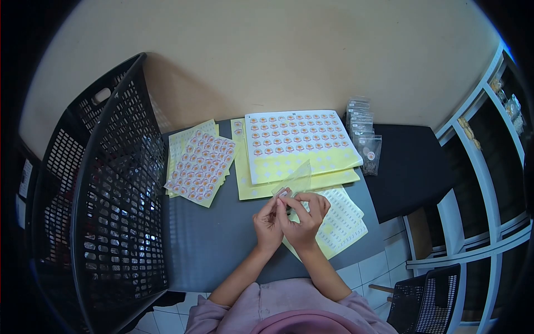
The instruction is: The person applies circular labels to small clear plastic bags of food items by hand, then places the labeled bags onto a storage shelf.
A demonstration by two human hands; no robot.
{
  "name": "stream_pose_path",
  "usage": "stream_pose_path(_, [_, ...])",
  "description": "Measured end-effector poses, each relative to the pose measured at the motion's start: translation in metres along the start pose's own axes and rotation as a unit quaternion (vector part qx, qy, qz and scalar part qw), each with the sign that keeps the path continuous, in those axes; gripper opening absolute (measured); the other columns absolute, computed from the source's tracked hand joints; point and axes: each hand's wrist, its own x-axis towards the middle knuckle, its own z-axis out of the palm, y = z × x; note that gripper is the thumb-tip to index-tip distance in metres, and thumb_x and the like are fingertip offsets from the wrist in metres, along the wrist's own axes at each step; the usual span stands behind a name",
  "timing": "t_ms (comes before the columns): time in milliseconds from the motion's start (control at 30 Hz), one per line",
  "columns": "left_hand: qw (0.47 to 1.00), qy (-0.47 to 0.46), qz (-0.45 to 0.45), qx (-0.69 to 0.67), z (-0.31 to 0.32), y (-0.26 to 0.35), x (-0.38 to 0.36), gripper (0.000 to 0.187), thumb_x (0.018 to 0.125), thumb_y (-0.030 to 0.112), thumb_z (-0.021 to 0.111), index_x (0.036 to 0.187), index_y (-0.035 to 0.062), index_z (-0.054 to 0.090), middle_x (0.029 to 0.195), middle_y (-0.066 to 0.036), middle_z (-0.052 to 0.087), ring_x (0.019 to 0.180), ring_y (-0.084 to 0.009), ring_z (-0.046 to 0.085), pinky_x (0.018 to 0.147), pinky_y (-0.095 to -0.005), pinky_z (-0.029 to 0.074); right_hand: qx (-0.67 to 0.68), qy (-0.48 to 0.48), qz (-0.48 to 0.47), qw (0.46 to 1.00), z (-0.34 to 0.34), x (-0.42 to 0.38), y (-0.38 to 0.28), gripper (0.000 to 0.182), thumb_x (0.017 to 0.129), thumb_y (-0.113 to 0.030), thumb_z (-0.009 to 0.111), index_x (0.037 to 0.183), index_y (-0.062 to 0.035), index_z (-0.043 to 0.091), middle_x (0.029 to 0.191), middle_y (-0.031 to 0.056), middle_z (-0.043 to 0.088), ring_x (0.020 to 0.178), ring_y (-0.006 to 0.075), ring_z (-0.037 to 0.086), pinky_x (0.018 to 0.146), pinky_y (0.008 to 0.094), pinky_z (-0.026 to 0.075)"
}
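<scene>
Both hands meet over the grey table, just in front of a stack of sticker sheets. A small clear plastic bag (300, 179) sticks up from between the fingers. My left hand (269, 225) is closed on the bag's lower part. My right hand (305, 220) pinches at the same spot, its fingers bent against the bag. What lies inside the bag is too small to make out. Behind the hands lies a white sheet (297, 133) with rows of round orange stickers, its lower rows yellow and peeled. Under my right hand are sheets of small labels (342, 220).
More sticker sheets (203, 164) lie at the left of the grey table (194, 239). A large black basket (119, 183) stands at the left. Filled clear bags (369, 153) are lined up at the back right, beside a black surface (411, 167). White shelves (484, 161) stand farther right.
</scene>
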Motion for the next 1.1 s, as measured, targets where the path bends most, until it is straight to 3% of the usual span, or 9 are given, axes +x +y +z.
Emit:
stream_pose_path(433, [0.999,-0.006,0.039,-0.023,0.001,0.003,0.000,0.030,0.089,0.005,0.042,0.116,-0.0066,0.046,0.109,-0.017,0.056,0.099,-0.0188,0.054,0.083,-0.0282,0.046,-0.004,-0.028,-0.016,0.999,-0.006,-0.003,0.001,0.023,0.061,-0.019,0.071,0.084,-0.0162,0.068,0.073,-0.0040,0.053,0.074,0.0140,0.046,0.074,0.0310,0.029])
stream_pose_path(667, [1.000,-0.007,0.006,-0.011,0.001,0.006,-0.001,0.030,0.088,0.003,0.044,0.115,-0.0060,0.046,0.105,-0.015,0.058,0.094,-0.0179,0.056,0.080,-0.0274,0.047,-0.016,-0.026,-0.020,0.999,-0.010,0.001,0.010,0.029,0.061,-0.017,0.069,0.090,-0.0130,0.067,0.075,-0.0012,0.053,0.073,0.0146,0.045,0.075,0.0305,0.028])
stream_pose_path(767, [0.999,0.019,-0.009,-0.035,-0.005,0.021,0.004,0.028,0.086,0.002,0.045,0.113,-0.0057,0.048,0.100,-0.015,0.059,0.089,-0.0171,0.059,0.075,-0.0253,0.049,-0.012,-0.041,0.011,0.999,-0.014,0.007,0.016,0.031,0.065,-0.016,0.067,0.094,-0.0068,0.064,0.080,0.0031,0.053,0.077,0.0185,0.047,0.076,0.0322,0.032])
stream_pose_path(833, [0.995,0.079,-0.007,-0.056,-0.018,0.037,0.013,0.026,0.082,0.000,0.047,0.107,-0.0059,0.050,0.092,-0.015,0.062,0.080,-0.0157,0.061,0.066,-0.0230,0.050,0.097,0.003,0.127,0.987,-0.013,0.010,0.026,0.025,0.070,-0.015,0.064,0.093,-0.0025,0.062,0.082,0.0060,0.052,0.078,0.0212,0.049,0.075,0.0348,0.035])
stream_pose_path(867, [0.995,0.080,-0.006,-0.057,-0.032,0.038,0.020,0.026,0.082,0.000,0.047,0.107,-0.0059,0.050,0.092,-0.015,0.062,0.080,-0.0157,0.061,0.066,-0.0230,0.050,0.097,0.003,0.126,0.987,-0.013,0.011,0.036,0.025,0.070,-0.015,0.064,0.093,-0.0025,0.062,0.082,0.0060,0.052,0.078,0.0212,0.049,0.075,0.0348,0.035])
stream_pose_path(933, [0.993,0.093,-0.078,-0.010,-0.062,0.039,0.030,0.025,0.081,0.000,0.046,0.105,-0.0057,0.051,0.091,-0.015,0.062,0.078,-0.0174,0.062,0.062,-0.0246,0.053,0.141,-0.079,0.138,0.977,-0.018,0.010,0.058,0.015,0.074,-0.009,0.059,0.085,0.0007,0.059,0.079,0.0094,0.051,0.077,0.0244,0.049,0.072,0.0352,0.038])
stream_pose_path(967, [0.992,0.095,-0.080,-0.011,-0.072,0.040,0.033,0.025,0.081,0.000,0.046,0.105,-0.0057,0.051,0.091,-0.015,0.062,0.078,-0.0174,0.062,0.062,-0.0246,0.053,0.084,-0.154,0.110,0.978,-0.022,0.013,0.065,0.009,0.075,-0.006,0.056,0.081,-0.0003,0.058,0.078,0.0105,0.052,0.077,0.0252,0.051,0.070,0.0340,0.039])
stream_pose_path(1000, [0.991,0.074,-0.112,-0.005,-0.080,0.040,0.037,0.024,0.080,-0.001,0.046,0.103,-0.0052,0.051,0.089,-0.015,0.062,0.076,-0.0169,0.062,0.061,-0.0241,0.052,0.084,-0.157,0.108,0.978,-0.023,0.015,0.068,0.009,0.075,-0.006,0.056,0.081,-0.0003,0.058,0.078,0.0105,0.052,0.077,0.0252,0.051,0.070,0.0340,0.039])
stream_pose_path(1100, [0.987,0.073,-0.137,-0.042,-0.088,0.041,0.041,0.024,0.077,0.000,0.046,0.101,-0.0035,0.052,0.083,-0.012,0.062,0.070,-0.0147,0.061,0.058,-0.0221,0.049,0.002,-0.331,0.055,0.942,-0.014,0.024,0.077,0.011,0.076,-0.008,0.055,0.084,-0.0017,0.059,0.087,0.0108,0.056,0.084,0.0262,0.052,0.074,0.0366,0.039])
